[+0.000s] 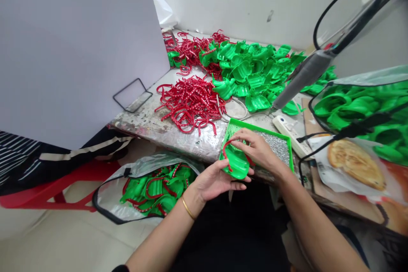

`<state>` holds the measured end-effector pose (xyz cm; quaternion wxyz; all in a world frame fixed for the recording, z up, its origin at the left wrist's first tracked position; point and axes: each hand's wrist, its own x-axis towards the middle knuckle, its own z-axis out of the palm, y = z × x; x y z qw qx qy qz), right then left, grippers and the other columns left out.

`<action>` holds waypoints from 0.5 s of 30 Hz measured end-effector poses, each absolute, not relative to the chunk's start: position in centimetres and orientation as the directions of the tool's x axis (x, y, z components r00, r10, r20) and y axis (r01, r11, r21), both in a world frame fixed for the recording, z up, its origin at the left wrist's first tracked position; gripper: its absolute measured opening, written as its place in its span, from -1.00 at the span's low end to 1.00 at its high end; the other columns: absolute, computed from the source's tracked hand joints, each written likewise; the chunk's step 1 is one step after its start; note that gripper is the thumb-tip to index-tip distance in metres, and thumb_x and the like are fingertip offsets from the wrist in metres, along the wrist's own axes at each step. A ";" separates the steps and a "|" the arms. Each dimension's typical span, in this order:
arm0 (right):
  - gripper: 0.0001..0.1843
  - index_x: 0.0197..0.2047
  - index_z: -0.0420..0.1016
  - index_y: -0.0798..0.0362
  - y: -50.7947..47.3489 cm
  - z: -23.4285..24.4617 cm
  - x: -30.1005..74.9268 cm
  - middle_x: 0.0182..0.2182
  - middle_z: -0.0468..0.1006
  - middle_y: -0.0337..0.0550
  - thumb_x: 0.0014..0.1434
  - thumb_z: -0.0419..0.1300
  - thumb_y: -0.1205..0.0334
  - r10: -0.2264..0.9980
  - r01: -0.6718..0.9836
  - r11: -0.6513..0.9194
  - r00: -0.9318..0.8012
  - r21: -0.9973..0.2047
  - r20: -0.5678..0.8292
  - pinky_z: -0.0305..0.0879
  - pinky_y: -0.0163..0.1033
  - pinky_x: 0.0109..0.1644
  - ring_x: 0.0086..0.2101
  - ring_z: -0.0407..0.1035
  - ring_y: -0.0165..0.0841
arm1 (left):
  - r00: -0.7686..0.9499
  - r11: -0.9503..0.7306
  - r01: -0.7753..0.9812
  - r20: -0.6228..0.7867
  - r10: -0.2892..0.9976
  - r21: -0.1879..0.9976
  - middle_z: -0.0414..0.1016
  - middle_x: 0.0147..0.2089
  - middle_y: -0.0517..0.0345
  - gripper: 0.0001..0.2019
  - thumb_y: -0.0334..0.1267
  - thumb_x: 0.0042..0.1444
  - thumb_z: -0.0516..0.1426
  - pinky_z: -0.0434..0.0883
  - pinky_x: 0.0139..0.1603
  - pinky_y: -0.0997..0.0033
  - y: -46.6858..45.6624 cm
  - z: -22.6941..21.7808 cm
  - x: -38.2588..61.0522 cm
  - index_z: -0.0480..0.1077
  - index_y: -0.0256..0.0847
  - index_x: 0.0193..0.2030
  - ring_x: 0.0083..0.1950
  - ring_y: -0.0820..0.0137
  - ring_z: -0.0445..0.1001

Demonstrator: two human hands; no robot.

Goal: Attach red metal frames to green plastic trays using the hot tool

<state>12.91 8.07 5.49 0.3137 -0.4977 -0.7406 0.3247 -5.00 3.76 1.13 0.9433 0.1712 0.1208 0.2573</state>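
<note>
My left hand (212,180) supports a green scoop-shaped plastic piece (237,163) from below, with its fingers under it. A thin curved red strap (225,149) arches over one side of this piece. My right hand (255,146) is closed at the far edge of the piece, its fingertips pinching the upper end of the strap. Just behind the hands is a green tray (255,124), with small silvery metal parts (276,145) in its right side. My right hand partly covers this tray.
Red straps (191,104) and green pieces (251,66) lie heaped on the table. A grey electric screwdriver (304,76) hangs above a power strip (288,129). Bags of green pieces stand at left (159,191) and right (357,110). Wrapped flatbread (357,163) lies at right.
</note>
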 end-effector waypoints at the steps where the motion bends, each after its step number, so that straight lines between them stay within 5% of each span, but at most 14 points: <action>1: -0.82 -0.23 0.56 0.00 8.1 5.6 12.9 -0.24 0.52 -0.18 0.21 0.13 0.17 0.936 0.544 0.313 -0.314 -0.778 0.158 0.27 -0.21 -0.06 -0.18 0.39 -0.34 | 0.837 0.813 -0.453 -0.139 0.529 0.366 0.43 0.07 -0.31 -0.53 -0.02 0.15 0.05 0.30 0.04 0.13 3.9 1.0 -5.0 0.41 -0.40 0.01 -0.01 0.16 0.47; 5: -0.82 -0.21 0.55 -0.01 7.9 5.8 12.7 -0.29 0.52 -0.21 0.23 0.12 0.20 0.899 0.512 0.316 -0.430 -0.799 0.081 0.29 -0.26 -0.14 -0.25 0.40 -0.37 | 0.872 0.871 -0.432 -0.139 0.470 0.232 0.47 0.00 -0.33 -0.28 0.27 0.06 -0.02 0.21 0.11 -0.11 4.9 0.7 -5.0 0.36 -0.38 0.06 0.00 0.03 0.47; 9: -0.82 -0.22 0.56 -0.03 7.8 6.3 12.6 -0.26 0.48 -0.20 0.24 0.12 0.20 0.877 0.500 0.371 -0.465 -0.782 0.119 0.30 -0.24 -0.10 -0.21 0.38 -0.37 | 0.865 0.877 -0.453 -0.160 0.476 0.160 0.52 -0.08 -0.20 -0.43 0.18 0.13 -0.02 0.25 0.10 0.00 5.2 0.5 -4.7 0.40 -0.29 0.00 -0.08 0.16 0.51; 12: -0.83 -0.22 0.57 -0.06 7.6 7.1 12.7 -0.25 0.44 -0.17 0.21 0.14 0.17 0.912 0.585 0.407 -0.296 -0.701 0.283 0.28 -0.20 -0.07 -0.17 0.35 -0.33 | 0.767 0.790 -0.580 -0.195 0.612 0.199 0.51 -0.03 -0.20 -0.44 0.12 0.11 0.04 0.25 0.13 0.03 4.8 0.3 -4.6 0.38 -0.33 0.04 0.01 0.12 0.48; 15: -0.79 -0.18 0.55 -0.02 7.1 7.2 12.4 -0.30 0.44 -0.16 0.22 0.12 0.13 0.929 0.641 0.248 0.055 -0.727 0.365 0.29 -0.24 -0.24 -0.32 0.35 -0.36 | 0.636 0.668 -0.693 -0.206 0.743 0.269 0.46 0.07 -0.22 -0.47 0.03 0.10 0.08 0.21 0.19 -0.04 4.6 0.3 -4.4 0.37 -0.35 0.07 0.15 0.02 0.37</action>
